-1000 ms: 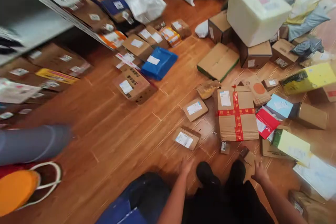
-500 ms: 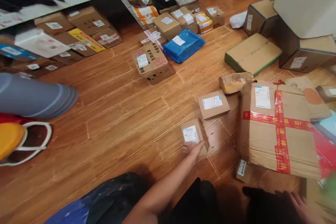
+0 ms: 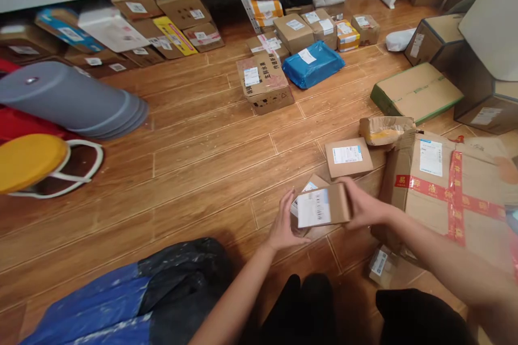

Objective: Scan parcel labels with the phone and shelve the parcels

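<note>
My right hand (image 3: 360, 205) grips a small cardboard box (image 3: 335, 202) by its right end, the fingers wrapped over the edge. A white barcode label shows on its upper face. Beneath it, partly covered, is another small labelled carton (image 3: 317, 180); I cannot tell whether the two touch. My left hand (image 3: 283, 226) is around the left end of the two boxes, fingers spread and thumb toward me; contact with the lower carton is unclear. Just beyond lies a flat brown box (image 3: 343, 168) with a white label.
A large carton with red tape (image 3: 437, 215) stands at right, a small parcel (image 3: 380, 265) near it. Farther off are an open-sided carton (image 3: 384, 128), a printed box (image 3: 265, 83) and a blue parcel (image 3: 313, 67). At left are a yellow stool (image 3: 32, 161) and grey bins (image 3: 81, 99).
My right hand has come in from the lower right with a small box, above the carton my left hand was on. That carton looks turned; my left hand has spread open. The view has shifted.
</note>
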Available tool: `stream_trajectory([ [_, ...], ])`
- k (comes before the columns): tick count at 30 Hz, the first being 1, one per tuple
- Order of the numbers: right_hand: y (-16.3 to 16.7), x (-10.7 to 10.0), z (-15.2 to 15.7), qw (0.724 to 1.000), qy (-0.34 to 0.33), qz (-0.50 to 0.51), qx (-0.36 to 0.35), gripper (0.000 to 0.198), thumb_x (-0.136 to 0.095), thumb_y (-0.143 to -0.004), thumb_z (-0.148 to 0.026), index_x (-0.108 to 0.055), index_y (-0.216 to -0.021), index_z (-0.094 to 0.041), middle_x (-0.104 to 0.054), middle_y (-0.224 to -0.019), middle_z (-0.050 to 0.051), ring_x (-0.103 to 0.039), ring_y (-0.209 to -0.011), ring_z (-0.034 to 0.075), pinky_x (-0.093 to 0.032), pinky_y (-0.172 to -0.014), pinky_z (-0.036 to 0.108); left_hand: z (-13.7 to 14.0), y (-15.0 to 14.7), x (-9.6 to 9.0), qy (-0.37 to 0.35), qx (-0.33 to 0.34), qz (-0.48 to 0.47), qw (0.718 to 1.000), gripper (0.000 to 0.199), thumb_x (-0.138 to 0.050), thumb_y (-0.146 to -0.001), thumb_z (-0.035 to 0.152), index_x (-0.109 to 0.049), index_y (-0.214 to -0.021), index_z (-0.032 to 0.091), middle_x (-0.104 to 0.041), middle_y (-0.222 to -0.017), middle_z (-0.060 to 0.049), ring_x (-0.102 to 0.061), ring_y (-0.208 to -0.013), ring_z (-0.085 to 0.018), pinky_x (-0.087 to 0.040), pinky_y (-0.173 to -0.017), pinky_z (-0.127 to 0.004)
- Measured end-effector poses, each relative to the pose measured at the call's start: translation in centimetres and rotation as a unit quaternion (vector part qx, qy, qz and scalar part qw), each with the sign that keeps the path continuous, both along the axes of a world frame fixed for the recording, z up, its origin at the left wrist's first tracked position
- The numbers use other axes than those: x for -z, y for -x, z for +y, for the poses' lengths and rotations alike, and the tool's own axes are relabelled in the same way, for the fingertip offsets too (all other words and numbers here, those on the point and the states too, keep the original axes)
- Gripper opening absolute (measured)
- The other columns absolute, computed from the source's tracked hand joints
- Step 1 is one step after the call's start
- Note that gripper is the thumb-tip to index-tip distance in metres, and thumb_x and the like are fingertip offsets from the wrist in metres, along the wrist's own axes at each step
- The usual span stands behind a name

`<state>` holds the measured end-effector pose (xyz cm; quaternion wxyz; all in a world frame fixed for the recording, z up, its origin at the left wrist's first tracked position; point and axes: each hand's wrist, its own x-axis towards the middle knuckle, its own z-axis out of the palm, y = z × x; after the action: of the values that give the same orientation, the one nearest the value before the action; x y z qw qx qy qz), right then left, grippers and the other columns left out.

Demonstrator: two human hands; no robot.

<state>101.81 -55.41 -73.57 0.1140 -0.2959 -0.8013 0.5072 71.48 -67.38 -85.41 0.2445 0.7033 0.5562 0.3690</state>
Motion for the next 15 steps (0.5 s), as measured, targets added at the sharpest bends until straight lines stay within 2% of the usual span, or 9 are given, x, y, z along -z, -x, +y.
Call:
stream_trajectory([
  [3, 7.6, 6.7, 0.5, 1.000, 0.011, 0.007, -0.018, 0.112, -0.084, -0.060, -0.028, -0.021, -0.152, -0.013, -0.043, -0.151, 0.017, -0.043, -0.142, 0.031, -0.033, -0.121, 0.041, -0.6, 0.3, 1.1, -0.031, -0.062, 0.005, 0.998, 0.096, -0.080, -0.076, 0.051, -0.027, -0.149, 0.018, -0.045, -0.144, -0.020, -0.047, -0.137, -0.036, -0.042, -0.115, -0.054],
  [5, 8.8, 10.6, -2.4, 0.985, -0.030, -0.150, 0.085, 0.109, -0.081, -0.067, -0.022, -0.019, -0.155, -0.010, -0.040, -0.155, 0.023, -0.040, -0.146, 0.033, -0.033, -0.121, 0.046, -1.7, 0.2, 2.6, -0.032, -0.119, 0.049, 0.991, 0.081, -0.080, -0.076, 0.042, -0.035, -0.140, 0.018, -0.051, -0.129, -0.017, -0.054, -0.125, -0.034, -0.048, -0.108, -0.052],
  [6, 8.4, 12.0, -4.6, 0.959, -0.049, -0.248, 0.127, 0.097, -0.076, -0.074, -0.019, -0.023, -0.154, -0.009, -0.043, -0.153, 0.024, -0.043, -0.143, 0.033, -0.037, -0.119, 0.047, -2.3, 0.0, 3.4, -0.025, -0.150, 0.072, 0.986, 0.082, -0.082, -0.074, 0.042, -0.036, -0.137, 0.017, -0.051, -0.126, -0.017, -0.055, -0.122, -0.035, -0.048, -0.107, -0.053],
  [7, 7.6, 13.1, -7.1, 0.926, -0.060, -0.348, 0.131, 0.080, -0.067, -0.081, -0.016, -0.032, -0.153, -0.010, -0.051, -0.146, 0.023, -0.051, -0.136, 0.032, -0.044, -0.113, 0.046, -3.0, -0.4, 4.1, -0.015, -0.185, 0.086, 0.979, 0.085, -0.083, -0.072, 0.042, -0.034, -0.136, 0.016, -0.049, -0.125, -0.018, -0.055, -0.121, -0.036, -0.048, -0.107, -0.054],
  [9, 4.7, 14.7, -12.5, 0.902, -0.047, -0.411, 0.120, 0.056, -0.053, -0.086, -0.006, -0.051, -0.141, -0.010, -0.065, -0.127, 0.022, -0.062, -0.122, 0.034, -0.055, -0.098, 0.047, -4.1, -1.4, 5.3, 0.009, -0.252, 0.093, 0.963, 0.093, -0.085, -0.069, 0.044, -0.028, -0.138, 0.016, -0.045, -0.127, -0.020, -0.052, -0.125, -0.039, -0.045, -0.109, -0.058],
  [10, 2.8, 15.5, -15.1, 0.884, -0.046, -0.448, 0.124, 0.055, -0.049, -0.086, -0.004, -0.053, -0.141, -0.009, -0.064, -0.128, 0.025, -0.060, -0.124, 0.037, -0.056, -0.095, 0.049, -4.5, -2.0, 5.7, 0.018, -0.272, 0.086, 0.958, 0.097, -0.086, -0.069, 0.045, -0.025, -0.139, 0.016, -0.044, -0.129, -0.021, -0.051, -0.127, -0.040, -0.044, -0.110, -0.059],
  [13, -3.5, 18.2, -20.8, 0.778, -0.070, -0.601, 0.169, 0.068, -0.044, -0.088, -0.005, -0.043, -0.155, -0.014, -0.053, -0.150, 0.025, -0.059, -0.127, 0.039, -0.058, -0.090, 0.050, -4.9, -2.8, 6.4, 0.033, -0.268, 0.029, 0.962, 0.112, -0.088, -0.066, 0.043, -0.012, -0.146, 0.020, -0.041, -0.139, -0.023, -0.048, -0.135, -0.040, -0.042, -0.114, -0.058],
  [14, -5.5, 19.2, -21.9, 0.760, -0.074, -0.618, 0.186, 0.067, -0.047, -0.088, -0.008, -0.044, -0.155, -0.013, -0.049, -0.153, 0.026, -0.057, -0.128, 0.042, -0.058, -0.088, 0.053, -4.8, -2.7, 6.5, 0.045, -0.261, 0.003, 0.964, 0.118, -0.088, -0.066, 0.042, -0.006, -0.149, 0.020, -0.039, -0.145, -0.024, -0.046, -0.139, -0.039, -0.041, -0.116, -0.058],
  [15, -7.4, 20.2, -22.6, 0.765, -0.084, -0.609, 0.190, 0.066, -0.049, -0.087, -0.010, -0.048, -0.153, -0.013, -0.047, -0.155, 0.025, -0.055, -0.130, 0.044, -0.056, -0.092, 0.057, -4.6, -2.5, 6.6, 0.066, -0.254, -0.022, 0.965, 0.123, -0.088, -0.065, 0.042, -0.002, -0.152, 0.020, -0.037, -0.150, -0.024, -0.042, -0.143, -0.038, -0.039, -0.118, -0.058],
])
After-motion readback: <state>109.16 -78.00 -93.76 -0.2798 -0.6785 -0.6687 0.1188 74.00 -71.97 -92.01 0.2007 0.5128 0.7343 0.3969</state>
